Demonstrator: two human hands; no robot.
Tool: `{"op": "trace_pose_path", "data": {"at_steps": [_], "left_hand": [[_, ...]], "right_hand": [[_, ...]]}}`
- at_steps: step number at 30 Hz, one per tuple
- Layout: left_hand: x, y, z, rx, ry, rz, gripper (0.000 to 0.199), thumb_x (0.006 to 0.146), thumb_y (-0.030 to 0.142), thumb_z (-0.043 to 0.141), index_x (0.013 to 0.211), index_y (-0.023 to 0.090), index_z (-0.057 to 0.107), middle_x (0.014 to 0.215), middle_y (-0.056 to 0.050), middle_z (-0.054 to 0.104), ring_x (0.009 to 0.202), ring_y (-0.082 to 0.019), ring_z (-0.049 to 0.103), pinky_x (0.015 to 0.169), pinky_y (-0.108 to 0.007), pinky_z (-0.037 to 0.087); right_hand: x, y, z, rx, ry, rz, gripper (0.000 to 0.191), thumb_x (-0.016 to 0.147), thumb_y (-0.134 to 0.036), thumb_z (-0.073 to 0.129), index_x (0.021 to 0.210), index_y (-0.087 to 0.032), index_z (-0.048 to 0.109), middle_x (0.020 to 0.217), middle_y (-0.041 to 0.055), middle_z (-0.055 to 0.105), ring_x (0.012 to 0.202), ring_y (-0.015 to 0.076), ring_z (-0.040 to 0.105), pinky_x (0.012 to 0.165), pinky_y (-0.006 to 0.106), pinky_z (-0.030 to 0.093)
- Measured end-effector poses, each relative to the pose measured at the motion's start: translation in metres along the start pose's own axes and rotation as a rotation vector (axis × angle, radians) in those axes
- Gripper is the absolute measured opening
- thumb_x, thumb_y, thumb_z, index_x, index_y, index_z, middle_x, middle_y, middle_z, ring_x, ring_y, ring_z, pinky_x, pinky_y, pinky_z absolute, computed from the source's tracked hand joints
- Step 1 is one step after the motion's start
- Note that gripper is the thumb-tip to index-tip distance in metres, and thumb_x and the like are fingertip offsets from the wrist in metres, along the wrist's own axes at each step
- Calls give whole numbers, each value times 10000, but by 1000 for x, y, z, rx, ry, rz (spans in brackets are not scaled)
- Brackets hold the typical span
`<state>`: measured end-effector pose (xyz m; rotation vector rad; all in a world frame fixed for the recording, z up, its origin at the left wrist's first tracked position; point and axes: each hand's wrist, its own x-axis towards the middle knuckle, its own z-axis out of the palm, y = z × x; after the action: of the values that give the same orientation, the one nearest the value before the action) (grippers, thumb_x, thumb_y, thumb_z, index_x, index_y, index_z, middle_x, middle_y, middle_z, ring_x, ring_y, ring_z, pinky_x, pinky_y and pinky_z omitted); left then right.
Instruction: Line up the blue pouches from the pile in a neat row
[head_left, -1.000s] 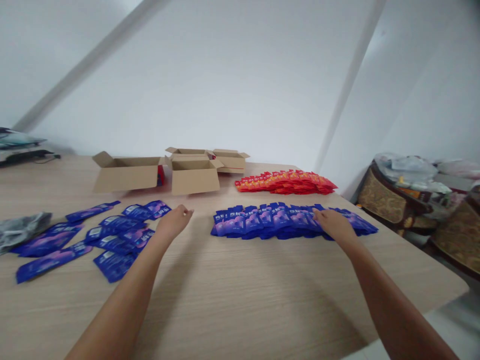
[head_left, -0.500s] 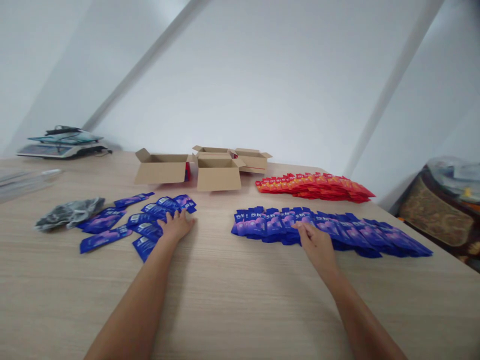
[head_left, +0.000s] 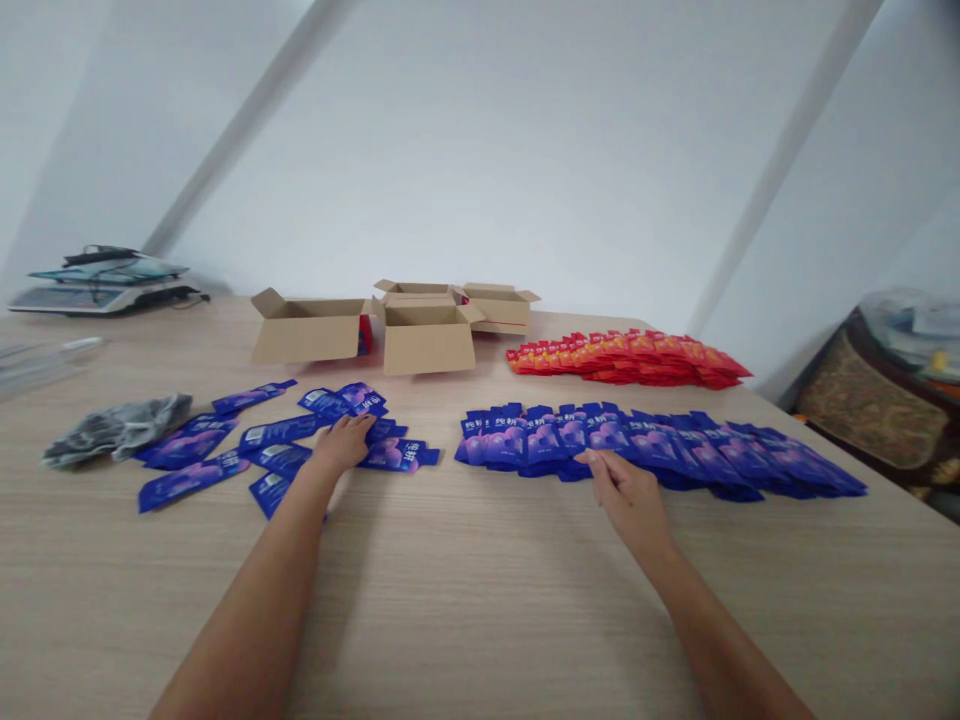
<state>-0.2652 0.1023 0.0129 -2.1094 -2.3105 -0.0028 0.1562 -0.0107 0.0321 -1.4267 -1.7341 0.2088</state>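
Several blue-purple sachets [head_left: 283, 432] lie loose and overlapping on the left side of the table. My left hand [head_left: 345, 443] is among them, its fingers curled down and closed on a blue sachet [head_left: 386, 430]. Another sachet [head_left: 401, 455] lies face up just right of that hand. To the right stretches a long overlapping row of the same blue sachets [head_left: 540, 440], printed sides up. My right hand [head_left: 628, 497] is at the front edge of this row, fingers folded in and index finger pointing left. I see nothing between its fingers.
Open cardboard boxes [head_left: 429, 345] stand at the back middle. Red sachets [head_left: 630, 357] are heaped behind the blue row. A grey cloth [head_left: 116, 430] lies at left, with a scale [head_left: 101, 295] behind. A patterned chair [head_left: 870, 400] stands beyond the table's right edge.
Some loose sachets under my left hand have shifted right, and one now lies face up beside it. My right hand has moved slightly toward me, off the row's faces. The view has tilted slightly.
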Motion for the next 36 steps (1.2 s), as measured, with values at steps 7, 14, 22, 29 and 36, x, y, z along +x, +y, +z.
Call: {"op": "trace_pose_path", "data": {"at_steps": [7, 14, 22, 29, 36], "left_hand": [[-9, 7, -28, 11, 86, -134, 408, 838, 329, 370, 1083, 117, 617, 1117, -212, 605, 1074, -366, 520, 858, -491, 392], [-52, 100, -86, -633, 369, 139, 442, 901, 420, 258, 968, 145, 597, 813, -78, 666, 750, -216, 623, 676, -299, 466], [-123, 218, -45, -1218, -40, 488, 300, 865, 467, 407, 939, 191, 501, 559, 38, 548, 365, -104, 459, 386, -220, 355], [-129, 225, -41, -1493, -375, 571, 359, 767, 406, 589, 966, 180, 394, 490, 100, 488, 321, -49, 385, 326, -146, 291], [-142, 231, -54, -1466, -357, 513, 370, 761, 443, 574, 966, 186, 404, 383, 135, 410, 252, -45, 288, 289, -141, 229]], "right_hand": [[-1, 0, -2, 29, 15, 11, 404, 912, -398, 352, 920, -159, 678, 528, 5, 546, 508, 143, 533, 512, 231, 375], [-5, -20, 16, 320, -119, 47, 379, 914, -433, 367, 962, -167, 633, 502, -34, 503, 433, 100, 472, 459, 204, 365], [-20, -41, 40, 629, -276, 137, 371, 901, -510, 355, 870, -175, 511, 467, -64, 487, 336, 74, 425, 344, 169, 346], [-13, -36, 30, 749, -175, 227, 324, 869, -499, 439, 818, -182, 483, 458, -78, 450, 337, 55, 378, 321, 149, 294], [-14, -40, 21, 756, -147, 203, 340, 860, -519, 443, 796, -187, 468, 414, -99, 384, 312, 49, 325, 312, 150, 252]]}}
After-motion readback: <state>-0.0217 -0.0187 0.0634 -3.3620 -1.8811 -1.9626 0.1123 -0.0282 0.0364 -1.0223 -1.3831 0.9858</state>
